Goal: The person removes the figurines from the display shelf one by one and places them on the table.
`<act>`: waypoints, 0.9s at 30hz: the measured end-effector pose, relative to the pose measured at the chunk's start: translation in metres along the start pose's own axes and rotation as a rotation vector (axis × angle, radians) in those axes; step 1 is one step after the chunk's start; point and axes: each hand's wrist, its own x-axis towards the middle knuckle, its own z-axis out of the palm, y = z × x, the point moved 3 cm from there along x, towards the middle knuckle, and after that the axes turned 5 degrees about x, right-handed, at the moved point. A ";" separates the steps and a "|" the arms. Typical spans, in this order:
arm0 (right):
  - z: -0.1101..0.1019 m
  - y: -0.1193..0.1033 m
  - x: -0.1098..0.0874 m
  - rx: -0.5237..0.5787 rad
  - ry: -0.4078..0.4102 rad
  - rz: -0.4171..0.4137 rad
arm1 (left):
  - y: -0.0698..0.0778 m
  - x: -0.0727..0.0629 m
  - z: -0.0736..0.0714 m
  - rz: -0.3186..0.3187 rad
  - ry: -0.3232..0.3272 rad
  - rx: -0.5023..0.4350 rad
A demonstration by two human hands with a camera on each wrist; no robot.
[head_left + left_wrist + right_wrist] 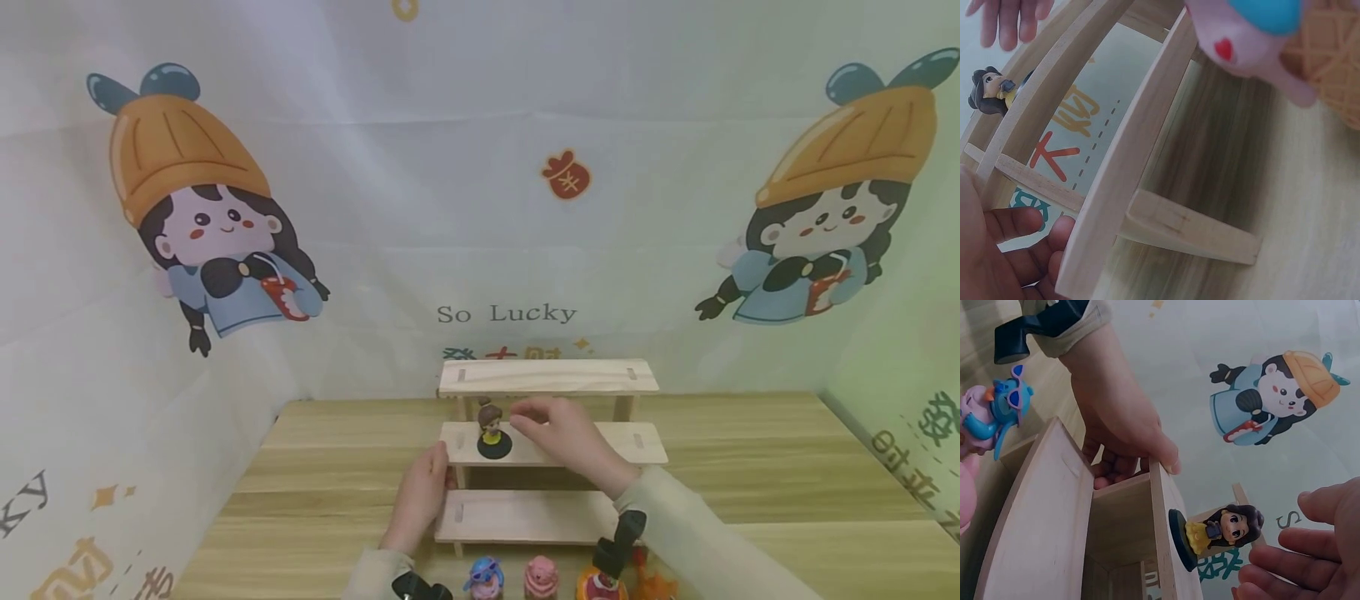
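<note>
A small figurine with brown hair and a yellow dress (491,429) stands upright on its dark round base, on the left part of the middle step of a three-tier wooden display stand (525,517). My right hand (558,429) hovers just right of the figurine over that step; in the right wrist view its fingers (1297,550) are extended and hold nothing. At the stand's left end, my left hand (422,492) grips the middle step. The right wrist view shows its thumb (1169,456) on the upper side and its fingers curled beneath.
In front of the stand is a row of toys: a blue-and-pink figure with sunglasses (486,577), a pink one (541,577), an orange-and-red one (600,585) and an orange one (655,586). Behind the wooden table (337,467) hangs a printed cloth (420,183).
</note>
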 end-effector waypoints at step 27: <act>0.029 -0.004 0.038 0.053 -0.140 0.005 | 0.000 0.000 -0.001 0.025 0.007 -0.007</act>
